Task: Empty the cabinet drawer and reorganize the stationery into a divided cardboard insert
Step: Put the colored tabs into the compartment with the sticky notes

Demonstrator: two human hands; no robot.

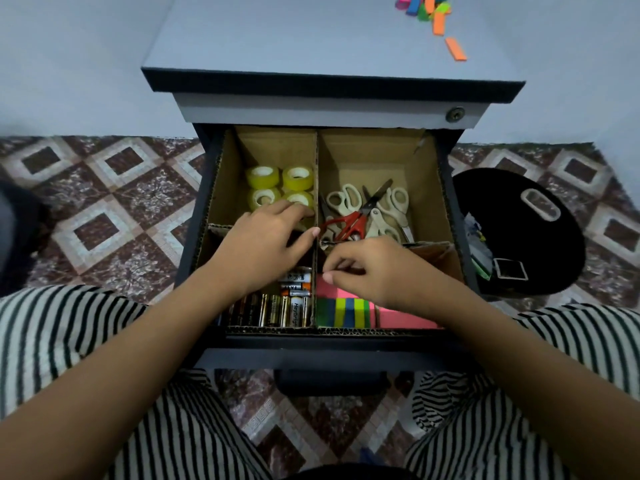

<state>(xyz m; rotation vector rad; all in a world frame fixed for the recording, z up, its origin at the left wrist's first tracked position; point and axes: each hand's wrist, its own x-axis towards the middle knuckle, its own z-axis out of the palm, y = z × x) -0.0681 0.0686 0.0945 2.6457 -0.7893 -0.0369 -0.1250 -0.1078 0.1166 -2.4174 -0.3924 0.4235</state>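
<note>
The drawer, dark with a flat front, stands pulled out toward the person, and in it sits the insert, of plain brown corrugated cardboard with raw fluted edges, crossed by dividers into 4 box-shaped cells. In the cell at 11 o'clock lie 4 tape rolls, glossy, yellowish and translucent, flat in a 2-by-2 block. The cell at 1 o'clock holds a tangle of scissors: 1 pair with red handles and several with beige oval loops, too overlapped to count. At 7 o'clock are batteries, metallic cylinders in gold and black, packed side by side, with a few more lying across them; their number is unclear. At 5 o'clock lie 2 pink pads and 1 strip of flags in green, blue and yellow bands. The left hand lies over the middle of the dividers, its grip wide, fingers nearly straight and reaching to the nearest roll. The right hand hovers above the pads, its grip narrow, thumb against curled forefinger; whether anything is pinched I cannot tell. On the smooth grey cabinet top, at 1 o'clock, lies a loose heap of small bright blocks, with 1 orange block apart.
</note>
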